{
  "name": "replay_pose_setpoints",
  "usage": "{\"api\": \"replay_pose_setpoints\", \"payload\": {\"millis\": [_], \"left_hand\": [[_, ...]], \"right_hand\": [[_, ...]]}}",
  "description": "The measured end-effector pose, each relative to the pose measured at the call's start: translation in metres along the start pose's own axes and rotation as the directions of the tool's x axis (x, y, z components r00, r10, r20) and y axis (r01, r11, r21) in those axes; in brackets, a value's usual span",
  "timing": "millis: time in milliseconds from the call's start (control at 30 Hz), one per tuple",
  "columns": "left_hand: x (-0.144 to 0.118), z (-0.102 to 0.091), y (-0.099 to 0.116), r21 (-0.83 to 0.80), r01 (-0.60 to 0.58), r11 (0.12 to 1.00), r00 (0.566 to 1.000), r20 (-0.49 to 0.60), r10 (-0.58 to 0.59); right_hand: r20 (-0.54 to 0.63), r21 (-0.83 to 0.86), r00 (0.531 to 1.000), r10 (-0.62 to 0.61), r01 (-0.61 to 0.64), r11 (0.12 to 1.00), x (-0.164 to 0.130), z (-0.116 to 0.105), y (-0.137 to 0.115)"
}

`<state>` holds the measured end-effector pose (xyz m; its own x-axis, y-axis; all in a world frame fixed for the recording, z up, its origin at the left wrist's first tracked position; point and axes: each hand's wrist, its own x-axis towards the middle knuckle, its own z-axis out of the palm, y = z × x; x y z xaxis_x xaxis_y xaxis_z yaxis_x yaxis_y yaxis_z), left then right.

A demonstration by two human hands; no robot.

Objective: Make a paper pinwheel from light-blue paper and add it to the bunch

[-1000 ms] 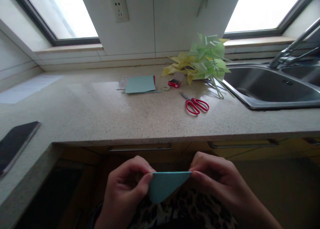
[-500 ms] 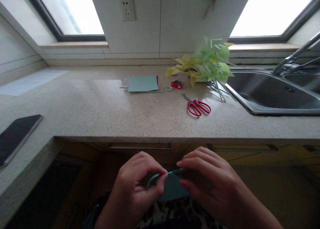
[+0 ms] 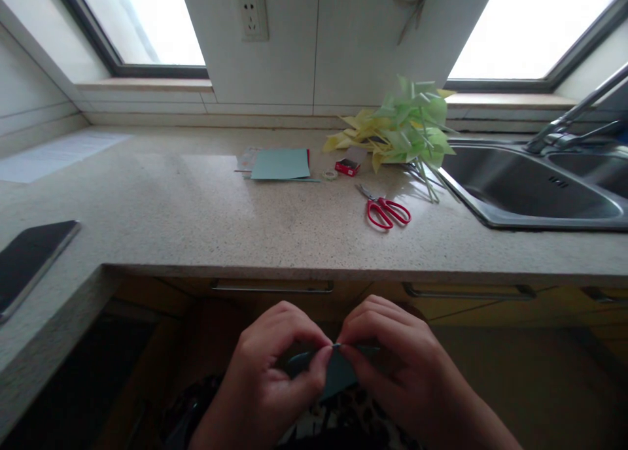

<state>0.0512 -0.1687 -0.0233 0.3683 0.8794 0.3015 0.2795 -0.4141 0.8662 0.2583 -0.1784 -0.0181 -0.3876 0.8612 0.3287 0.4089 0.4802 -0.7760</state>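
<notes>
Low in the view, in front of the counter's edge, a piece of blue-green paper [image 3: 339,373] hangs between my hands. My left hand [image 3: 282,368] pinches its upper edge between thumb and forefinger. Right beside that pinch, my right hand [image 3: 395,348] grips the same edge with thumb and fingertips. The edge looks folded or bunched where the fingertips almost meet. Part of the sheet is hidden behind my fingers.
On the counter [image 3: 196,227] lie red-handled scissors [image 3: 383,209], a stack of light green paper [image 3: 280,164], a tape roll [image 3: 330,174], a small red box [image 3: 347,167] and green-yellow paper pinwheels [image 3: 417,123]. A phone [image 3: 32,260] lies left; a sink [image 3: 540,182] is right.
My right hand has moved left and closed its fingertips on the paper's edge next to my left hand's pinch. My left hand keeps its hold.
</notes>
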Motion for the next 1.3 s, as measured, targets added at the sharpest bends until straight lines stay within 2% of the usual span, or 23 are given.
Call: {"api": "replay_pose_setpoints", "payload": {"millis": [167,300,433,567,900,1033,1167,1300], "left_hand": [[0.001,0.0,0.002,-0.003,-0.027,1.0,0.999,0.033,0.027],[0.0,0.0,0.003,-0.013,-0.019,1.0,1.0,0.005,0.019],[-0.001,-0.003,0.005,-0.002,0.001,1.0,1.0,-0.013,-0.001],[0.0,-0.004,0.006,0.001,-0.018,1.0,1.0,-0.014,0.018],[0.0,-0.005,-0.001,0.009,0.068,0.998,0.998,0.004,-0.068],[-0.001,-0.006,-0.003,0.021,0.103,0.994,0.995,-0.012,-0.103],[-0.001,-0.009,-0.006,0.038,0.117,0.992,0.993,-0.009,-0.117],[-0.001,-0.017,-0.011,0.051,0.134,0.99,0.991,0.003,-0.135]], "right_hand": [[-0.033,0.02,0.999,0.007,-0.007,1.0,0.001,0.005,-0.001],[-0.102,0.036,0.994,-0.031,0.035,0.999,0.004,0.005,-0.004],[-0.175,0.079,0.985,-0.004,0.018,0.997,0.004,0.006,-0.004],[-0.192,0.105,0.981,0.002,0.019,0.994,0.0,0.007,-0.002],[-0.247,0.184,0.964,0.097,-0.052,0.982,-0.01,0.006,0.007],[-0.321,0.202,0.934,0.155,-0.093,0.975,-0.011,0.003,0.008],[-0.347,0.229,0.911,0.225,-0.15,0.962,-0.015,-0.001,0.013],[-0.403,0.275,0.825,0.395,-0.302,0.913,-0.02,-0.002,0.021]]}}
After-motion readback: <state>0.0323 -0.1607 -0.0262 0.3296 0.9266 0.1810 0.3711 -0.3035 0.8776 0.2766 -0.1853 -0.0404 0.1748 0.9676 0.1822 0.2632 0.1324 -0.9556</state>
